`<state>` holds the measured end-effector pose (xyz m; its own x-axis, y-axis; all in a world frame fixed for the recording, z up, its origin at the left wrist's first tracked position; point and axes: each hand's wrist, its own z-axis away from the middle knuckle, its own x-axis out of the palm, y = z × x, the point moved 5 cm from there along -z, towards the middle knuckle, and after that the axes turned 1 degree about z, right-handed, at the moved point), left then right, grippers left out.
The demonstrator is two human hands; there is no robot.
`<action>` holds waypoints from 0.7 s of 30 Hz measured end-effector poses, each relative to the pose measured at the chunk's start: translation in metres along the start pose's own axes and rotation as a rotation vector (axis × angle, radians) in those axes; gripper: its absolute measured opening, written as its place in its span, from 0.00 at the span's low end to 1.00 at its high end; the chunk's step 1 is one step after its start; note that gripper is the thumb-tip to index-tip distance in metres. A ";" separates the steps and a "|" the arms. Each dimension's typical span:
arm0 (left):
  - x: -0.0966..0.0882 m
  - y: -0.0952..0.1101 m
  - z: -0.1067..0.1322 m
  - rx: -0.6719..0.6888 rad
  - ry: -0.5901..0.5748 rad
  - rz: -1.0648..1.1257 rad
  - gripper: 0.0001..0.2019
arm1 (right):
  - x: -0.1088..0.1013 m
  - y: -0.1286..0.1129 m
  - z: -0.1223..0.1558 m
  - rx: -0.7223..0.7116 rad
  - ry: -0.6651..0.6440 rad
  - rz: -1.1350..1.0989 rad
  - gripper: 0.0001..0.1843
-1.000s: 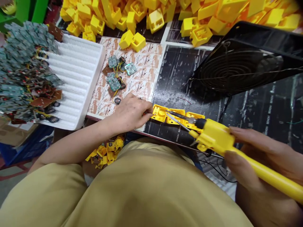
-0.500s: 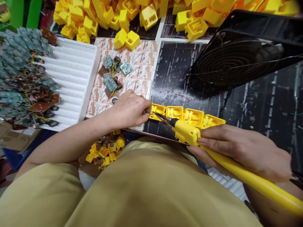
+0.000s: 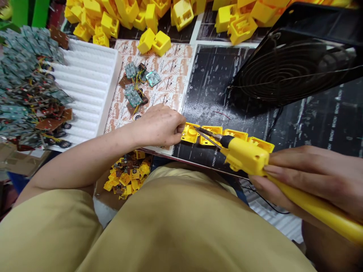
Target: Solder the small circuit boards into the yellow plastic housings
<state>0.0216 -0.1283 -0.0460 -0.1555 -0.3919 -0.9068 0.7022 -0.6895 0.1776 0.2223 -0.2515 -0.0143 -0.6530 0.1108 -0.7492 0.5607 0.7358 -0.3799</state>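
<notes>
My right hand (image 3: 312,181) is wrapped around a yellow soldering iron (image 3: 246,156) with a dark metal tip and a thin feed tube beside it. The tip points left, over the right side of the leftmost yellow plastic housing (image 3: 189,135). Several such open housings stand in a row, among them a second housing (image 3: 208,132) and a third housing (image 3: 236,134). Closed at the row's left end is my left hand (image 3: 163,126), its curled fingers against the leftmost housing's edge. The fingertips are hidden behind the knuckles.
A black fan (image 3: 283,71) stands at the right rear. Wired circuit boards (image 3: 133,94) lie left of the row; more are heaped on a white foam tray (image 3: 93,87). Yellow housings (image 3: 124,15) are piled at the back. Below the table edge sits a heap of filled housings (image 3: 130,177).
My right hand has drawn the soldering iron to the right, its tip lifting out of the leftmost housing's middle. My left hand stays at the row's end. The view has shifted slightly.
</notes>
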 end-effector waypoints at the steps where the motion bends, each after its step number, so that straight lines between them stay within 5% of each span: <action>1: -0.001 0.000 0.000 -0.005 -0.022 -0.010 0.07 | -0.001 0.008 0.002 0.144 0.007 0.038 0.06; 6: -0.003 0.001 0.001 -0.016 -0.082 -0.040 0.10 | 0.003 0.006 0.003 0.114 -0.012 0.027 0.08; 11: -0.001 0.000 0.003 -0.003 -0.061 -0.030 0.10 | 0.008 0.002 0.004 0.234 0.002 -0.015 0.03; 21: 0.000 -0.001 0.002 0.004 -0.070 -0.054 0.09 | 0.015 -0.009 -0.025 -0.035 -0.022 -0.023 0.09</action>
<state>0.0196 -0.1294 -0.0453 -0.2412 -0.3957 -0.8862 0.6890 -0.7129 0.1308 0.1943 -0.2400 -0.0089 -0.6538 0.0787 -0.7526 0.5270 0.7611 -0.3782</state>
